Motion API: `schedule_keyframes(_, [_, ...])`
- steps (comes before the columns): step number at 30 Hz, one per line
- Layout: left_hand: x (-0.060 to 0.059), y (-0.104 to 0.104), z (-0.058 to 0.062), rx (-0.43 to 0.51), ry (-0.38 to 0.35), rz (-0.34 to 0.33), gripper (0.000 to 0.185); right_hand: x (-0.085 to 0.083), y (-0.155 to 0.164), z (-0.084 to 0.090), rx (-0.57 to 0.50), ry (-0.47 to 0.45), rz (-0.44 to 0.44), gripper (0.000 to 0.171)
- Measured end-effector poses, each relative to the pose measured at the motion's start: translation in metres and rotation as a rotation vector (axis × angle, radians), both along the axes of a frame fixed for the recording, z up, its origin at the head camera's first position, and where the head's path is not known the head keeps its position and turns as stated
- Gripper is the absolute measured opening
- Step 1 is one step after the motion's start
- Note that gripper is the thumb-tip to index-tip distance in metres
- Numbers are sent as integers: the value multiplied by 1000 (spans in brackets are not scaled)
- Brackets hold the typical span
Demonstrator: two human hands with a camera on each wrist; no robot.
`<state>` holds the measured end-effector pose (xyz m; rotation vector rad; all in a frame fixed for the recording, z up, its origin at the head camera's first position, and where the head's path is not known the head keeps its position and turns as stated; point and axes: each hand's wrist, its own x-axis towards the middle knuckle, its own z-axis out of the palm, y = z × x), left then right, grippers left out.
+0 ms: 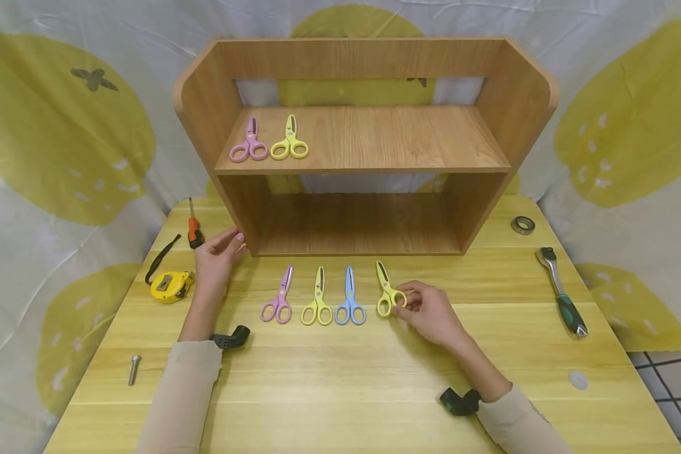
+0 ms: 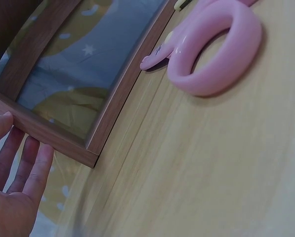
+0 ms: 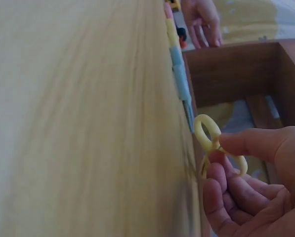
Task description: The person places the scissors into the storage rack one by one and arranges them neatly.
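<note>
My right hand (image 1: 431, 313) pinches a pair of yellow scissors (image 1: 384, 287) by the handle loops, at the right end of a row. In the right wrist view, the thumb and fingertips meet at the scissors' yellow handles (image 3: 206, 131). Blue scissors (image 1: 350, 296), another yellow pair (image 1: 320, 296) and a pink pair (image 1: 284, 295) lie to the left, blades toward the wooden shelf (image 1: 363, 169). My left hand (image 1: 214, 261) touches the shelf's lower left side with its fingertips, fingers fairly straight in the left wrist view. On the upper board lie pink scissors (image 1: 251, 142) and yellow scissors (image 1: 290, 140).
At left lie a screwdriver (image 1: 194, 230), a yellow tape measure (image 1: 171, 287) with a black strap and a bolt (image 1: 133, 370). To the right are a tape roll (image 1: 523, 225), a ratchet wrench (image 1: 562, 293) and a grey washer (image 1: 578, 379). A patterned cloth (image 1: 68, 157) hangs behind.
</note>
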<state>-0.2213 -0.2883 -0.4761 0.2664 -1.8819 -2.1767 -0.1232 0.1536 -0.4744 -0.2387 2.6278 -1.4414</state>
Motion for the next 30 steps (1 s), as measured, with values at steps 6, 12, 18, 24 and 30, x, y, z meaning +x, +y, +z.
schedule_keyframes(6, [0,0,0,-1,6,3,39,3,4,22,-54,24,5,38])
schedule_keyframes(12, [9,6,14,9,-8,-4,37,6,9,59,-118,79,37,39])
schedule_keyframes(18, [10,8,17,12,-7,-5,36,6,7,103,-210,179,44,36])
schedule_keyframes(24, [9,6,16,18,-9,1,35,-3,-2,143,-323,317,72,37])
schedule_keyframes(30, [9,8,18,17,-10,-3,34,-23,-13,170,-351,356,35,38])
